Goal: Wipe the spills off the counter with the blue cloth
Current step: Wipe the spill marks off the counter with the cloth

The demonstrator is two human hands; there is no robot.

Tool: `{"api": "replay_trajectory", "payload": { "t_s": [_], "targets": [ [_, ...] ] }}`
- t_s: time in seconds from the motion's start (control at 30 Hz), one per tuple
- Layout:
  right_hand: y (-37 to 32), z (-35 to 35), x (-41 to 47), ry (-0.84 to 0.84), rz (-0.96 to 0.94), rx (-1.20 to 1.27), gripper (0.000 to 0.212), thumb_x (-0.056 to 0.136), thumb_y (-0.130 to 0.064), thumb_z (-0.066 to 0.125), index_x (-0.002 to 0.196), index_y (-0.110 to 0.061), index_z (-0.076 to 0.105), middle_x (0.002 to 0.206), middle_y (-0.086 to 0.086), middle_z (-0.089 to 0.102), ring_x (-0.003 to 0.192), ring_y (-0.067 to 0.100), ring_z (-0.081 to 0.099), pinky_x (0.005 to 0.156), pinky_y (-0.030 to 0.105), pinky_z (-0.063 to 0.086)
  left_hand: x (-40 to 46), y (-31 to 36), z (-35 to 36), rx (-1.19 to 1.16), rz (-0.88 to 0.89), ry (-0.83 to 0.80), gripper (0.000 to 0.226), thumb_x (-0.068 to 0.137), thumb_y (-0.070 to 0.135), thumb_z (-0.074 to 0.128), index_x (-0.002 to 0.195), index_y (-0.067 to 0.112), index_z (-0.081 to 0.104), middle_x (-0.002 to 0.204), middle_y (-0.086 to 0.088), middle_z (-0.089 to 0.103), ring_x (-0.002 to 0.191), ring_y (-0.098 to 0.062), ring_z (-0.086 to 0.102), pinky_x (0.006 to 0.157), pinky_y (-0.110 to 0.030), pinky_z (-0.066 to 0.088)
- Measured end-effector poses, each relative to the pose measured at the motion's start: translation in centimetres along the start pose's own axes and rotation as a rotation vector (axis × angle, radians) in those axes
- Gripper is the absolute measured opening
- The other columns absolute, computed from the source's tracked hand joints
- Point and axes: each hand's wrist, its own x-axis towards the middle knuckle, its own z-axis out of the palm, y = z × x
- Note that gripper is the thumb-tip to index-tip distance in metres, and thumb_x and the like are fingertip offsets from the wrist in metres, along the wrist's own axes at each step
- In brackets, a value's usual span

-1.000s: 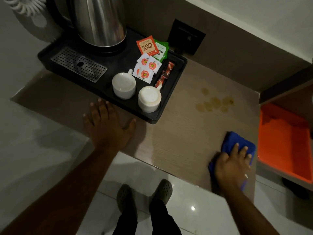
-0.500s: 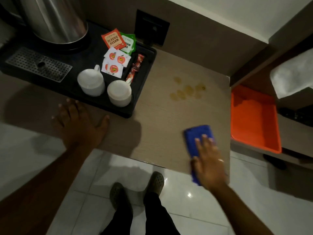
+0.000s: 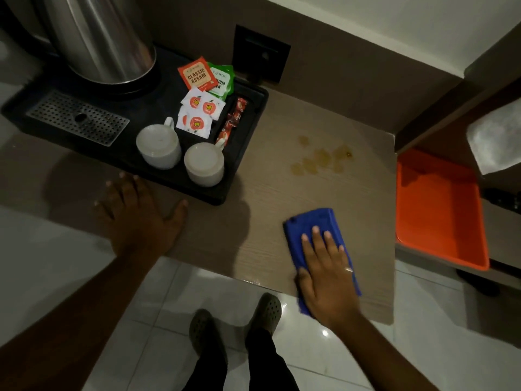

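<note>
A folded blue cloth (image 3: 311, 221) lies flat on the wooden counter (image 3: 270, 210) near its front edge. My right hand (image 3: 327, 275) presses down on the cloth with fingers spread, covering its near half. Amber spills (image 3: 318, 159) dot the counter farther back, a hand's length beyond the cloth. Resting flat on the counter to the left is my left hand (image 3: 141, 218), fingers apart, holding nothing, just in front of the black tray.
A black tray (image 3: 245, 153) holds a steel kettle (image 3: 104, 40), two upturned white cups (image 3: 159, 145), tea and sugar sachets (image 3: 197, 77). An orange tray (image 3: 439, 207) sits on a lower shelf right of the counter. A wall socket (image 3: 260, 56) is behind.
My right hand has slid the blue cloth leftward and away from the counter's right front corner, toward the spills. The left hand has stayed planted on the counter.
</note>
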Motion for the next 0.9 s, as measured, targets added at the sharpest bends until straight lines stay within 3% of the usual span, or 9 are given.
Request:
{"api": "replay_trajectory", "payload": {
  "t_s": [0.1,0.2,0.3,0.43,0.53,0.67,0.8,0.83,0.9],
  "targets": [
    [6.0,-1.5,-1.4,-0.009,0.021,0.02,0.064,0.092,-0.045,0.029,0.15,-0.025,0.01,0.16,0.004,0.008,0.148,0.024,0.003,0.117,0.051,0.013,-0.1,0.0,-0.1,0.006,-0.003,-0.005,0.106,0.079,0.073,0.033,0.152,-0.003,0.02,0.162,-0.027,0.017,0.149,-0.046,0.011,0.116,-0.066,0.008],
    [7.5,-2.7,3.3,0.068,0.341,0.046,0.066,0.093,-0.046,0.023,0.151,-0.018,0.01,0.161,0.011,0.005,0.148,0.029,0.001,0.119,0.05,0.009,0.0,0.0,0.0,0.011,-0.008,-0.016,0.107,0.079,0.074,0.033,0.153,-0.001,0.018,0.163,-0.025,0.015,0.15,-0.045,0.009,0.117,-0.065,0.006],
    [3.5,-2.9,10.0,0.117,0.578,0.073,0.065,0.096,-0.039,0.028,0.151,-0.012,0.008,0.16,0.017,0.005,0.146,0.035,0.002,0.118,0.052,0.008,0.1,0.0,-0.1,0.028,-0.017,-0.026,0.107,0.079,0.076,0.031,0.154,0.0,0.016,0.163,-0.025,0.015,0.15,-0.044,0.009,0.117,-0.065,0.006],
    [-1.5,-1.2,8.0,0.061,0.137,0.071,0.062,0.096,-0.042,0.024,0.151,-0.019,0.006,0.16,0.007,0.003,0.148,0.027,-0.001,0.118,0.045,0.002,0.0,0.3,-0.6,0.036,-0.03,-0.035,0.107,0.08,0.076,0.031,0.155,0.001,0.015,0.164,-0.023,0.014,0.15,-0.043,0.009,0.118,-0.064,0.007],
    [2.6,-1.2,2.2,-0.016,-0.083,0.036,0.061,0.094,-0.047,0.026,0.15,-0.029,0.007,0.16,0.002,0.009,0.148,0.021,0.004,0.116,0.045,0.01,0.0,0.4,-0.6,0.038,-0.02,-0.038,0.106,0.08,0.075,0.031,0.154,0.0,0.017,0.163,-0.024,0.016,0.15,-0.044,0.011,0.117,-0.064,0.008],
    [9.6,-3.3,3.3,0.028,0.153,0.057,0.062,0.094,-0.047,0.022,0.151,-0.025,0.01,0.161,0.005,0.005,0.148,0.023,-0.001,0.118,0.049,0.008,0.0,0.4,-0.6,0.046,-0.024,-0.04,0.105,0.08,0.075,0.032,0.153,-0.001,0.021,0.162,-0.026,0.019,0.149,-0.045,0.014,0.116,-0.065,0.011],
    [8.6,-4.6,11.9,0.126,0.537,0.031,0.062,0.096,-0.036,0.028,0.15,-0.009,0.014,0.159,0.019,0.009,0.146,0.038,0.006,0.118,0.051,0.011,0.0,0.5,-0.5,0.035,-0.026,-0.032,0.105,0.08,0.074,0.034,0.152,-0.001,0.022,0.161,-0.026,0.02,0.149,-0.045,0.015,0.116,-0.065,0.01],
    [7.3,-4.6,13.5,0.118,0.576,0.041,0.062,0.097,-0.034,0.03,0.151,-0.009,0.012,0.16,0.019,0.008,0.146,0.038,0.006,0.117,0.052,0.011,0.0,0.5,-0.5,0.039,-0.026,-0.035,0.105,0.079,0.074,0.034,0.153,-0.001,0.022,0.161,-0.026,0.019,0.149,-0.045,0.014,0.116,-0.065,0.01],
    [4.9,-3.9,14.4,0.115,0.441,0.044,0.061,0.097,-0.033,0.031,0.151,-0.01,0.011,0.16,0.017,0.007,0.146,0.036,0.005,0.118,0.051,0.009,0.1,0.4,-0.6,0.032,-0.029,-0.036,0.105,0.079,0.073,0.035,0.153,0.0,0.021,0.162,-0.026,0.019,0.149,-0.045,0.013,0.117,-0.065,0.009]
  ]
}}
